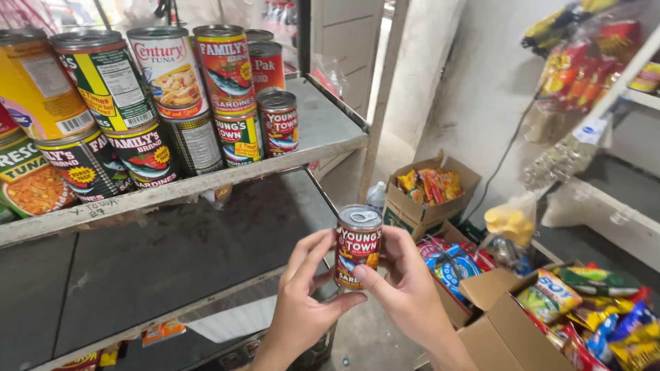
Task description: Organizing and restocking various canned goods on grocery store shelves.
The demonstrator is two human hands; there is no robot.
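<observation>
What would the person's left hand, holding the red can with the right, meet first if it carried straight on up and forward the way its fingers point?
Probably the front edge of the upper shelf, below the stacked cans. The left hand points up from the red can towards it, with open air between; depth is unclear.

A small shop — shelf (pixel 206 182) of stacked cans (pixel 165 103), snack cartons (pixel 426 199)
</observation>
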